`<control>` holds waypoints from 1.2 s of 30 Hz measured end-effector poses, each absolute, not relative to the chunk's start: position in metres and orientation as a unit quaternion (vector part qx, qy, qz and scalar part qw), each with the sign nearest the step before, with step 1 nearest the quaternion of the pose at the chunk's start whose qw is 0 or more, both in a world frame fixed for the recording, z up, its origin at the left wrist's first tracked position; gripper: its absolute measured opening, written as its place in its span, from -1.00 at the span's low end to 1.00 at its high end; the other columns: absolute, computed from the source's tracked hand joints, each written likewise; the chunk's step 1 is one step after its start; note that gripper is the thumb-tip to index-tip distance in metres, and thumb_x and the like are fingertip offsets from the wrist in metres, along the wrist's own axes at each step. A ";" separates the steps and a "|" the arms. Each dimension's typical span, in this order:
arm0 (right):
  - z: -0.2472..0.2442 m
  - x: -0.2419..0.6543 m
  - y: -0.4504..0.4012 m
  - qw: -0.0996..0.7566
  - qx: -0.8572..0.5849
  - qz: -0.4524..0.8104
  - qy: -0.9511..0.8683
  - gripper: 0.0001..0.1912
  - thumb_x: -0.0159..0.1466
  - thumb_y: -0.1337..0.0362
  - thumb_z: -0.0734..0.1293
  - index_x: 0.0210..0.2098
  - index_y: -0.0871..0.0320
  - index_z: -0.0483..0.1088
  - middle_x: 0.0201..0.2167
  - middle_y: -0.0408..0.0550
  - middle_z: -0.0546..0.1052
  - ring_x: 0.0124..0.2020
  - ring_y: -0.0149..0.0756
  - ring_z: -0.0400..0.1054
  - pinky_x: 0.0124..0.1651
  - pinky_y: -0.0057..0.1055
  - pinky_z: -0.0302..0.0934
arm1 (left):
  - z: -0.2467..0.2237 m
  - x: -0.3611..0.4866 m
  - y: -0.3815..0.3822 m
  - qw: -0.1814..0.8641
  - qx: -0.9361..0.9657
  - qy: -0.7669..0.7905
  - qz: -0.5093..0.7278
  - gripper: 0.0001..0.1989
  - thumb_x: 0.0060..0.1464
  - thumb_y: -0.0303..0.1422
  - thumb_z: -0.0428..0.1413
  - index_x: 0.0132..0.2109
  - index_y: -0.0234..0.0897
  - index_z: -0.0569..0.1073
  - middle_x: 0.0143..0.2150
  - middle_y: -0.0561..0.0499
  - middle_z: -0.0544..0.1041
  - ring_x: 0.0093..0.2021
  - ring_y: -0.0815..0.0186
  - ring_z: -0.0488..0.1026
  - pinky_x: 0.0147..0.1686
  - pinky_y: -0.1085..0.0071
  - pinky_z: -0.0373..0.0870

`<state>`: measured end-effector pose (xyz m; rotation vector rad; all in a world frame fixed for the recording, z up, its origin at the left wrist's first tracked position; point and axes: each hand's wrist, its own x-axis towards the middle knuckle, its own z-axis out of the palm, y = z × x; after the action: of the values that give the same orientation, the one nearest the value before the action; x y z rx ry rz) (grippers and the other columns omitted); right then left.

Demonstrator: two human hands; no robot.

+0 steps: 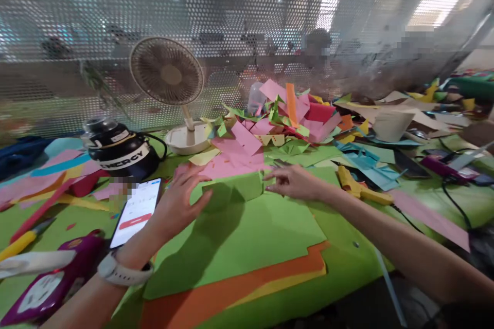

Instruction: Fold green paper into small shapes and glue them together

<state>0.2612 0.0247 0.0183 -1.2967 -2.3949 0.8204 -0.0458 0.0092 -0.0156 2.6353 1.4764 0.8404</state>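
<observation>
A folded green paper strip (235, 188) stands on edge at the far side of a large green sheet (247, 247). My left hand (183, 203) is at the strip's left end, fingers apart and thumb stretched toward it; whether it touches the paper is unclear. At the right end, my right hand (287, 181) has its fingers bent close to the strip's edge, and their tips are blurred. Beneath the green sheet lie an orange sheet (185, 308) and a yellow one (285, 282).
A phone (137, 211) and a black jar (123, 151) lie left, with a small fan (170, 72) behind. Paper scraps (247, 139) pile up at the back. A yellow glue gun (360, 190) rests to the right, and a purple device (57, 277) at front left.
</observation>
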 end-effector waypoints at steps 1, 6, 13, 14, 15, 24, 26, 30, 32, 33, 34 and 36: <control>0.018 0.267 0.017 0.144 -0.449 0.289 -0.833 -0.64 0.25 0.15 0.31 -0.07 0.25 0.49 -0.54 -0.12 0.50 -0.56 -0.43 0.29 -0.45 -0.51 0.10 | -0.016 -0.042 0.004 -0.007 0.844 0.460 0.276 -0.78 0.18 -0.24 0.01 -0.09 -0.20 0.39 0.18 -0.19 0.37 0.20 0.04 0.28 0.15 -0.01 0.22; 0.012 0.291 -0.010 0.140 -0.460 0.302 -0.823 -0.65 0.28 0.13 0.28 -0.11 0.26 0.51 -0.57 -0.12 0.51 -0.58 -0.41 0.33 -0.47 -0.52 0.14 | -0.015 -0.009 -0.023 -0.011 0.864 0.412 0.289 -0.85 0.17 -0.32 0.03 -0.13 -0.16 0.44 0.14 -0.12 0.41 0.12 0.11 0.37 0.02 0.11 0.39; 0.002 0.295 -0.023 0.139 -0.400 0.255 -0.870 -0.66 0.31 0.15 0.26 -0.08 0.22 0.51 -0.27 0.05 0.60 -0.28 -0.27 0.48 -0.24 -0.49 0.21 | -0.033 0.032 -0.051 0.039 0.894 0.332 0.299 -0.90 0.17 -0.39 0.03 -0.19 -0.15 0.43 0.04 -0.06 0.52 0.05 0.18 0.43 -0.03 0.25 0.44; 0.002 0.295 -0.024 0.136 -0.395 0.255 -0.872 -0.66 0.32 0.15 0.26 -0.07 0.22 0.51 -0.29 0.04 0.60 -0.29 -0.29 0.48 -0.25 -0.49 0.21 | -0.037 0.034 -0.053 0.045 0.894 0.327 0.301 -0.90 0.17 -0.39 0.03 -0.20 -0.15 0.43 0.02 -0.06 0.53 0.04 0.19 0.44 -0.02 0.27 0.44; 0.002 0.294 -0.025 0.130 -0.392 0.255 -0.874 -0.66 0.32 0.15 0.26 -0.07 0.23 0.51 -0.30 0.04 0.60 -0.31 -0.30 0.48 -0.26 -0.50 0.21 | -0.040 0.036 -0.055 0.050 0.895 0.324 0.303 -0.91 0.18 -0.39 0.03 -0.20 -0.16 0.43 0.01 -0.05 0.53 0.03 0.20 0.45 -0.02 0.29 0.43; 0.003 0.290 -0.017 0.092 -0.379 0.262 -0.883 -0.67 0.30 0.14 0.29 -0.08 0.22 0.51 -0.35 0.01 0.60 -0.36 -0.30 0.47 -0.31 -0.50 0.19 | -0.043 0.044 -0.054 0.143 0.914 0.289 0.245 -0.86 0.16 -0.48 -0.02 -0.28 -0.21 0.42 -0.23 -0.03 0.56 -0.25 0.27 0.51 -0.28 0.41 0.46; 0.001 0.290 -0.015 0.109 -0.373 0.271 -0.881 -0.67 0.31 0.15 0.27 -0.09 0.23 0.51 -0.33 0.03 0.60 -0.34 -0.30 0.47 -0.30 -0.50 0.19 | -0.041 0.049 -0.054 0.147 0.909 0.304 0.244 -0.82 0.19 -0.45 -0.05 -0.35 -0.23 0.39 -0.34 -0.01 0.54 -0.36 0.29 0.48 -0.40 0.44 0.41; 0.002 0.292 -0.012 0.143 -0.386 0.302 -0.860 -0.67 0.35 0.13 0.22 -0.17 0.20 0.53 -0.37 -0.01 0.60 -0.39 -0.36 0.46 -0.32 -0.53 0.18 | -0.038 0.053 -0.053 0.096 0.895 0.309 0.307 -0.61 0.30 -0.33 -0.12 -0.53 -0.23 0.28 -0.62 0.08 0.37 -0.62 0.38 0.32 -0.63 0.47 0.14; 0.002 0.292 -0.011 0.142 -0.405 0.312 -0.848 -0.64 0.36 0.10 0.20 -0.25 0.19 0.54 -0.48 -0.08 0.56 -0.52 -0.43 0.38 -0.43 -0.54 0.12 | -0.037 0.053 -0.052 0.083 0.887 0.310 0.331 -0.55 0.33 -0.30 -0.16 -0.56 -0.22 0.22 -0.70 0.12 0.29 -0.70 0.42 0.21 -0.67 0.44 0.02; 0.002 0.293 -0.010 0.139 -0.414 0.313 -0.844 -0.63 0.36 0.08 0.19 -0.29 0.18 0.53 -0.53 -0.11 0.54 -0.57 -0.45 0.33 -0.47 -0.53 0.09 | -0.036 0.053 -0.053 0.086 0.882 0.319 0.337 -0.55 0.34 -0.30 -0.19 -0.55 -0.21 0.22 -0.71 0.13 0.28 -0.73 0.43 0.18 -0.68 0.42 -0.02; 0.002 0.293 -0.009 0.136 -0.419 0.312 -0.842 -0.61 0.36 0.06 0.18 -0.31 0.18 0.52 -0.56 -0.13 0.51 -0.59 -0.45 0.30 -0.50 -0.53 0.06 | -0.036 0.052 -0.053 0.093 0.876 0.331 0.340 -0.56 0.34 -0.30 -0.22 -0.53 -0.21 0.22 -0.72 0.14 0.28 -0.74 0.43 0.16 -0.69 0.42 -0.04; 0.000 0.293 -0.007 0.133 -0.423 0.306 -0.843 -0.56 0.36 0.01 0.16 -0.37 0.17 0.50 -0.60 -0.14 0.47 -0.61 -0.45 0.26 -0.52 -0.51 0.03 | -0.034 0.051 -0.055 0.125 0.865 0.349 0.338 -0.61 0.34 -0.32 -0.25 -0.45 -0.21 0.25 -0.70 0.14 0.30 -0.75 0.44 0.14 -0.71 0.45 -0.05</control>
<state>0.2928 -0.0066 -0.0003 -1.2268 -2.4451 0.8867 0.0513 -0.0552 -0.0339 2.5193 1.0179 0.9851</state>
